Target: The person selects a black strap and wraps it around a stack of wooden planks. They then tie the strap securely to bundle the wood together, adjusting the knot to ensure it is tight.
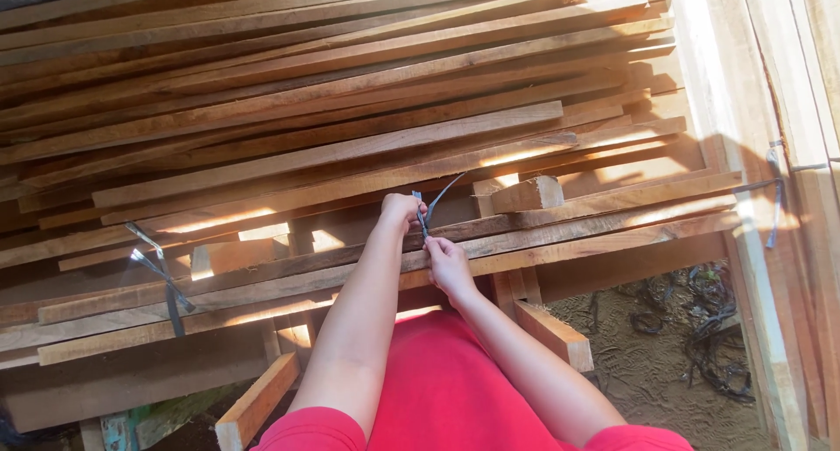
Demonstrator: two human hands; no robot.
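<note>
Head view, looking down over a big stack of rough-sawn wooden slats (350, 110), long thin boards piled up in messy layers. Both hands are at the front edge of the stack. The left hand (401, 209) is curled shut, fingers pinched on a thin dark plastic strap (435, 204), and the right hand (448, 263) sits just below it, also closed around the same strap. The strap runs up between the two hands and its loose end sticks out toward the upper right, flat and a bit shiny.

There's another strap (159, 272) of the same kind further left, wrapped round some slats with a twisted tail. A short wood block (527, 194) lies on the boards just right of the hands. Sandy ground (647, 355) shows at lower right with dark tangled bits on it, hard to make out. The person's red top (446, 390) fills the bottom and hides whatever's under there.
</note>
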